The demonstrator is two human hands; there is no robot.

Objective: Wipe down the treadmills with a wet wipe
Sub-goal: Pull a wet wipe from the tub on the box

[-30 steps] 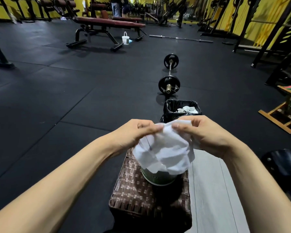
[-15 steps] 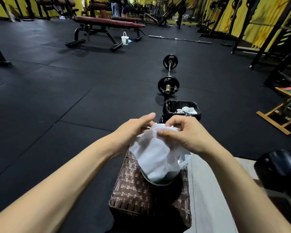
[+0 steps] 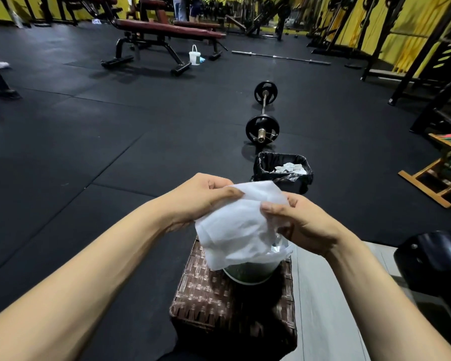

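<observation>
1. We hold a white wet wipe (image 3: pixel 235 225) between both hands, in the air above a round tub (image 3: pixel 249 273) whose lower rim shows under the hanging cloth.
2. Our left hand (image 3: pixel 198 199) grips the wipe's upper left edge, fingers curled over it and the thumb hidden behind the cloth.
3. Our right hand (image 3: pixel 305 225) pinches the right edge, with the fingertips (image 3: pixel 268 205) bent down onto the cloth (the thumb side is hard to make out).
4. The wipe hangs crumpled and partly spread between the two grips, its lower part draping down to the tub's mouth.
5. The tub stands on a brown woven box (image 3: pixel 219 303), which sits on the black rubber floor (image 3: pixel 89 152) beside a pale grey strip of surface to the right.
6. Just past our hands sits a bin (image 3: pixel 283 175) lined with a black bag, with white crumpled wipes inside.
7. Beyond the bin a loaded barbell (image 3: pixel 263 130) lies on the floor, pointing away from us.
8. Farther off stand a red padded bench (image 3: pixel 167 29) and a small white bucket (image 3: pixel 194 57) near its foot.
</observation>
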